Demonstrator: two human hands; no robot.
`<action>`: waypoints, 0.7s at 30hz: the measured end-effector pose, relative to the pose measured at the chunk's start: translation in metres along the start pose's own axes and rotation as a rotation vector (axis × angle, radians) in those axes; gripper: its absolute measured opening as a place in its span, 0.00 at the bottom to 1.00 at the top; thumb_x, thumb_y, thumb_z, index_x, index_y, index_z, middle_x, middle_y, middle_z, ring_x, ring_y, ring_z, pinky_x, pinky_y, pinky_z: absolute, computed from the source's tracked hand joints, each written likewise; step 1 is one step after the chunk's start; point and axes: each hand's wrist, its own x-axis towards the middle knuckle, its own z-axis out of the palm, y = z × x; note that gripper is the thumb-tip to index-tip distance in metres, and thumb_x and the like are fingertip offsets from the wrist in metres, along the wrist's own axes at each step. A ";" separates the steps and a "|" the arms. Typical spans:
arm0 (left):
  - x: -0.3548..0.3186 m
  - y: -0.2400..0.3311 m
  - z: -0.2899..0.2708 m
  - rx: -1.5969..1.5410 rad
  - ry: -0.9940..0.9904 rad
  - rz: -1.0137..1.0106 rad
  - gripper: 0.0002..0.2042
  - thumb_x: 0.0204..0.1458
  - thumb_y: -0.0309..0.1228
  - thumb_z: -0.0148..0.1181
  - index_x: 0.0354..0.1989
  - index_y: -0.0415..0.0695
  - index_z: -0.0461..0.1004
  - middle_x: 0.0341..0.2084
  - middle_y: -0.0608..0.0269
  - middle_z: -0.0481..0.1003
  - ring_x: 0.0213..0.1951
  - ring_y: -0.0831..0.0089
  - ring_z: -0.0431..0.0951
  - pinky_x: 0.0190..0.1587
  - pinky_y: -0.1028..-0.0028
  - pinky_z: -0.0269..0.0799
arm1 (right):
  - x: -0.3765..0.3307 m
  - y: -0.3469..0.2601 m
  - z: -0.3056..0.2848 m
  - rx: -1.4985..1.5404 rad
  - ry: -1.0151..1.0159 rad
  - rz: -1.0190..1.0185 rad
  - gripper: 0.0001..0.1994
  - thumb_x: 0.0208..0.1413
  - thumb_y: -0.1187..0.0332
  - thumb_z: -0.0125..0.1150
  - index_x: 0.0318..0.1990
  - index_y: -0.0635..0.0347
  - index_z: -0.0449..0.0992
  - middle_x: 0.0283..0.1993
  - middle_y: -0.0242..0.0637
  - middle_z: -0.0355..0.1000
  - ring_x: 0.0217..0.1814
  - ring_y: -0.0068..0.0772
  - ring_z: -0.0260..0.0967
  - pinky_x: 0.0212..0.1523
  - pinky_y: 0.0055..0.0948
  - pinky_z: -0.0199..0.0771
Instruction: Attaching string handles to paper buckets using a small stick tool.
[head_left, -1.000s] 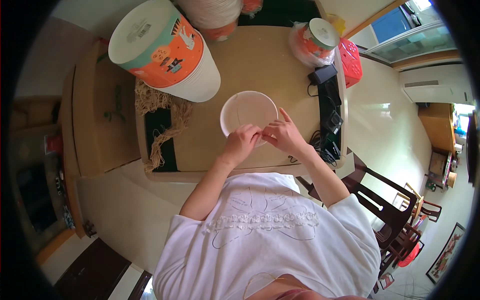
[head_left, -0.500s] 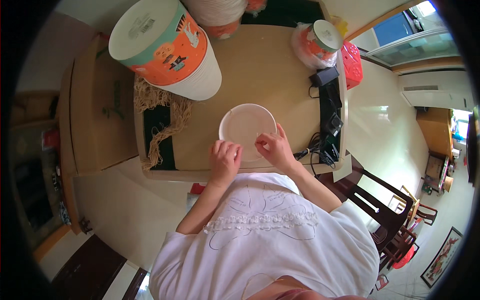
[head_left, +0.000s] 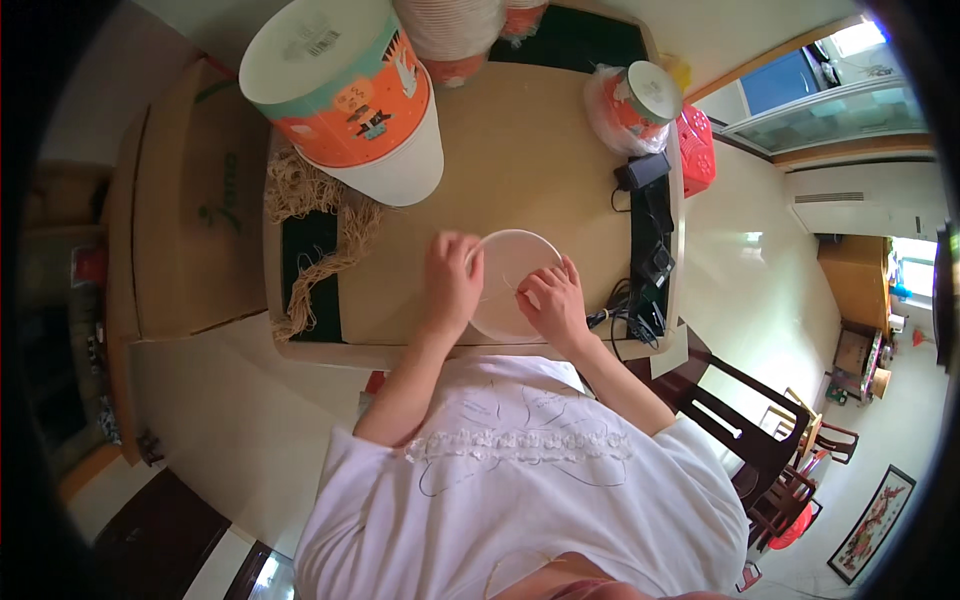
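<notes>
Right hand: I'm pinching thin string point(head_left: 490, 299) | left hand point(head_left: 453, 282): showing blurred—can't tell grip | white tub point(head_left: 515, 253): sitting placed—string seeming loose, work looking midway

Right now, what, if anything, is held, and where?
The right hand seems to pinch a thin strand, which part is unclear. The left hand, blurred by the bowl: cannot tell.

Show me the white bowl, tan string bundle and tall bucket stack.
White bowl point(head_left: 502, 266), head view: inner surface.
Tan string bundle point(head_left: 308, 190), head view: upper tangle.
Tall bucket stack point(head_left: 355, 115), head view: orange band.
</notes>
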 end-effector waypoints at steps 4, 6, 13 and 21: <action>-0.037 0.018 -0.016 0.124 -0.255 -0.024 0.08 0.42 0.25 0.63 0.31 0.42 0.73 0.32 0.57 0.67 0.38 0.57 0.70 0.41 0.61 0.68 | -0.003 -0.009 -0.003 0.015 0.028 0.023 0.04 0.44 0.70 0.62 0.28 0.52 0.74 0.30 0.28 0.71 0.41 0.31 0.70 0.68 0.53 0.44; -0.042 0.023 -0.017 0.288 -0.257 -0.083 0.06 0.41 0.24 0.63 0.30 0.43 0.75 0.31 0.60 0.67 0.38 0.58 0.70 0.42 0.63 0.68 | -0.008 -0.012 0.000 0.044 0.020 0.030 0.04 0.44 0.71 0.62 0.29 0.52 0.73 0.30 0.28 0.71 0.40 0.31 0.70 0.68 0.53 0.43; -0.034 -0.005 -0.032 0.273 -0.411 -0.093 0.05 0.43 0.20 0.59 0.29 0.41 0.72 0.34 0.58 0.67 0.39 0.60 0.70 0.40 0.64 0.70 | -0.008 -0.015 0.001 0.115 0.046 0.038 0.06 0.42 0.72 0.63 0.28 0.52 0.73 0.30 0.27 0.71 0.40 0.31 0.69 0.68 0.56 0.40; -0.031 -0.013 -0.038 0.123 -0.293 0.076 0.05 0.42 0.20 0.62 0.29 0.41 0.74 0.29 0.60 0.68 0.32 0.63 0.73 0.34 0.67 0.71 | -0.006 -0.033 -0.012 0.111 0.137 -0.030 0.07 0.41 0.72 0.64 0.29 0.51 0.73 0.35 0.26 0.71 0.43 0.32 0.68 0.65 0.55 0.47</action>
